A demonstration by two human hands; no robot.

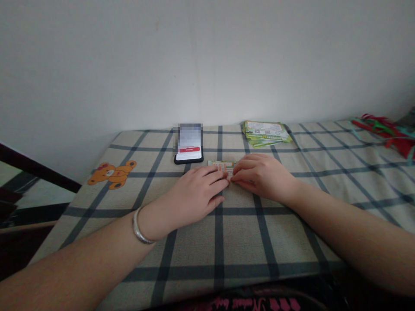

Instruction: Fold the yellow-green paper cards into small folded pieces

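Note:
A small green and orange printed paper (223,164) lies on the checked cloth (240,233) in front of me. My left hand (194,194) lies flat on the cloth, fingers stretched out, fingertips on the paper's near edge. My right hand (259,176) rests palm down beside it, fingers together and pressing on the same paper. The fingertips of both hands meet over it, and most of the paper is hidden under them. A silver bangle (140,226) sits on my left wrist.
A phone (189,147) with a lit screen lies just beyond the paper. A stack of green printed leaflets (266,133) sits at the back by the white wall. Red and green ribbons (389,131) lie at the far right. A bear print (113,173) marks the cloth's left side.

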